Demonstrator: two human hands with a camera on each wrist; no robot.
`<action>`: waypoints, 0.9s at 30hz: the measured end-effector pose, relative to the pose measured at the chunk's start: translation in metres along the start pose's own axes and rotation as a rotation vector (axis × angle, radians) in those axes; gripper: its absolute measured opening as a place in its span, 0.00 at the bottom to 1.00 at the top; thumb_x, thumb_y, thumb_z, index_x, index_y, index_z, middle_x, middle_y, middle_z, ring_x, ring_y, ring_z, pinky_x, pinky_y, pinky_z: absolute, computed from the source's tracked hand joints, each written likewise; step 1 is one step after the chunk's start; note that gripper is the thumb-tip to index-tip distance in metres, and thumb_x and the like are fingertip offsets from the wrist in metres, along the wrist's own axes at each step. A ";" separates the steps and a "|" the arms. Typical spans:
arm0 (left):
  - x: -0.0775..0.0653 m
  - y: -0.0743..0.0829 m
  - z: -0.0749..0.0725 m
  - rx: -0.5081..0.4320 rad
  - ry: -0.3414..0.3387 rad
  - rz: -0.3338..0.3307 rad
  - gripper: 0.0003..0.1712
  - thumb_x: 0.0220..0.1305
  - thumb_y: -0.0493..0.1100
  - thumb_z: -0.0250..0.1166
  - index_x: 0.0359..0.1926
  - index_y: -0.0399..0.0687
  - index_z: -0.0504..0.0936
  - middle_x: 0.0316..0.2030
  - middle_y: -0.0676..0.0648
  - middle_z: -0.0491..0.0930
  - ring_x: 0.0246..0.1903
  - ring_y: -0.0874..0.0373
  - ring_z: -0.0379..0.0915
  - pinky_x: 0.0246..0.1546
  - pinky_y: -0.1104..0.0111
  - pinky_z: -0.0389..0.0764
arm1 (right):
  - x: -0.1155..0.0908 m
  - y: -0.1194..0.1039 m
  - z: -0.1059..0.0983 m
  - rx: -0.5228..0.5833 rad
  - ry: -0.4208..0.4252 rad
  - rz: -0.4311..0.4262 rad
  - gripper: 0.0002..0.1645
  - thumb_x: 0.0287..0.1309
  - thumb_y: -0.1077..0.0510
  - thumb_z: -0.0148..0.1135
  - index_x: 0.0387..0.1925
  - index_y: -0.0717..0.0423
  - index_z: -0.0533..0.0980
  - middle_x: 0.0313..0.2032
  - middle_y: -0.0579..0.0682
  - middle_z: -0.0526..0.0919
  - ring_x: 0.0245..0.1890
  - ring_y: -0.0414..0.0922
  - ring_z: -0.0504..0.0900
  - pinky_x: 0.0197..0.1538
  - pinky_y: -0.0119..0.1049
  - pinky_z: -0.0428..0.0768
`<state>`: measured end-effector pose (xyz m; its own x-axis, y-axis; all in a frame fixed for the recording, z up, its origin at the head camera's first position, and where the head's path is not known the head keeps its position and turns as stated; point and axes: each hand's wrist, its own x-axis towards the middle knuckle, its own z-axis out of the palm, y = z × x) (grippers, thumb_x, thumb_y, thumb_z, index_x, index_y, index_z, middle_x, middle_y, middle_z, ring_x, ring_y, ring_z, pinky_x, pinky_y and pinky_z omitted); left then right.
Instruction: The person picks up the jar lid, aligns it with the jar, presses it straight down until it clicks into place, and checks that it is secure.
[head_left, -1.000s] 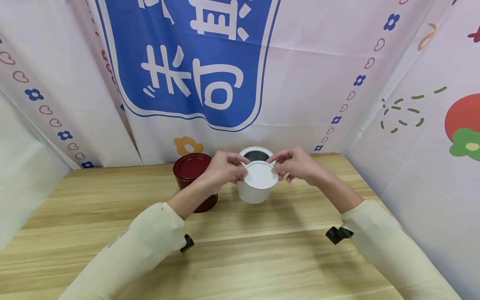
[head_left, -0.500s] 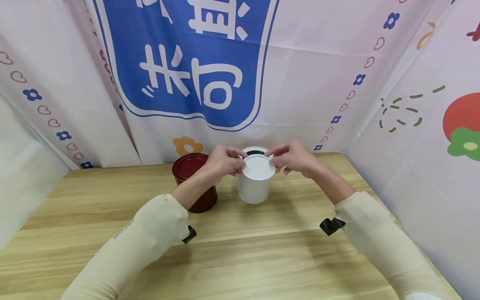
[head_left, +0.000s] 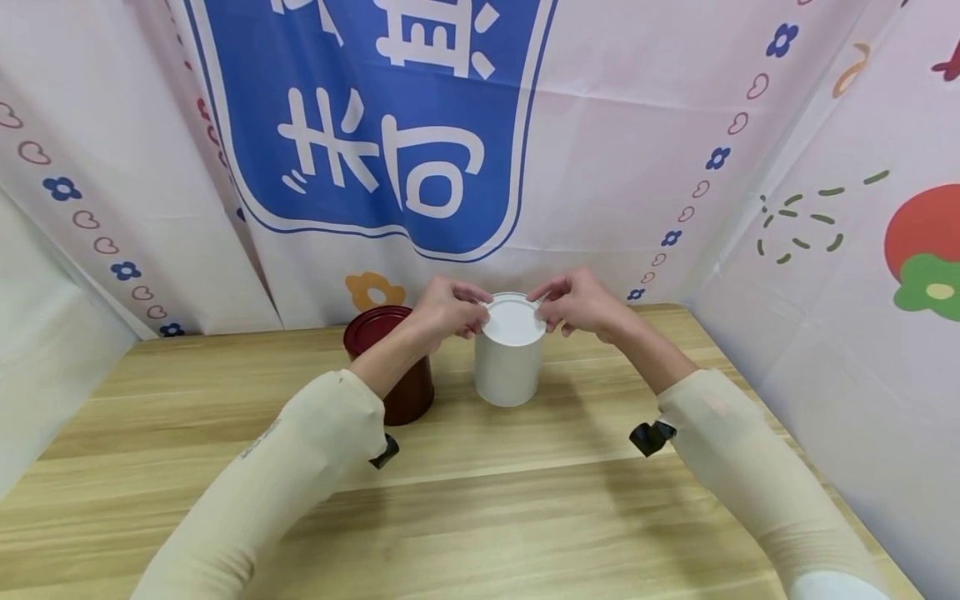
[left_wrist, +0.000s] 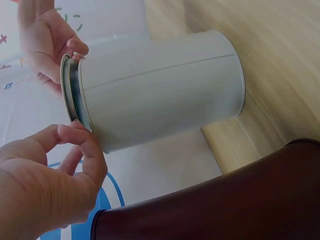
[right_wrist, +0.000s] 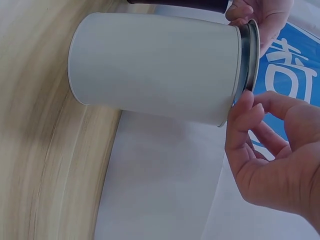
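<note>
A white cylindrical can stands upright on the wooden table near its back edge. Its round white lid lies over the mouth; both wrist views show the lid's metal rim slightly apart from the can's top edge, with a narrow gap. My left hand pinches the lid's left edge between thumb and fingers. On the opposite side my right hand pinches the lid's right edge. In the right wrist view the fingertips sit right at the gap below the lid.
A dark red can with a red lid stands just left of the white can, partly behind my left forearm. A printed cloth hangs close behind both cans. The wooden table stretches toward me.
Both hands have carried the lid back and up from in front of the can's opening to over it. The dark opening that showed earlier is now covered. Both cans have stayed put.
</note>
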<state>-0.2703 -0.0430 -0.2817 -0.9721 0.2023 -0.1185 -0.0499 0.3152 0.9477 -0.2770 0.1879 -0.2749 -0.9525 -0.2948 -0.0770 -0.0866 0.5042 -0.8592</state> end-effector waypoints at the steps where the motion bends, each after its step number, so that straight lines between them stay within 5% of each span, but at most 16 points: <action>1: 0.001 0.000 0.000 0.002 -0.002 0.001 0.15 0.65 0.28 0.68 0.53 0.34 0.86 0.37 0.38 0.83 0.29 0.49 0.79 0.26 0.73 0.82 | 0.001 0.000 0.000 -0.006 0.002 -0.006 0.16 0.65 0.69 0.63 0.53 0.69 0.82 0.34 0.56 0.82 0.27 0.46 0.82 0.25 0.31 0.77; 10: 0.009 -0.001 -0.002 0.067 0.005 0.042 0.14 0.65 0.30 0.66 0.51 0.34 0.87 0.34 0.40 0.83 0.26 0.53 0.76 0.23 0.73 0.79 | 0.008 -0.001 0.001 -0.078 0.052 -0.055 0.13 0.61 0.68 0.65 0.47 0.67 0.84 0.29 0.52 0.82 0.23 0.42 0.76 0.22 0.30 0.70; 27: 0.018 -0.009 0.001 0.068 0.022 0.066 0.13 0.65 0.29 0.65 0.50 0.32 0.87 0.31 0.42 0.79 0.21 0.57 0.66 0.20 0.73 0.70 | 0.016 0.004 0.007 -0.165 0.123 -0.093 0.12 0.58 0.69 0.68 0.44 0.67 0.86 0.30 0.52 0.80 0.32 0.46 0.73 0.31 0.32 0.74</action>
<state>-0.2875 -0.0408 -0.2925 -0.9777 0.2041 -0.0488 0.0295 0.3640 0.9309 -0.2905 0.1799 -0.2829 -0.9658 -0.2500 0.0694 -0.2125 0.6086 -0.7645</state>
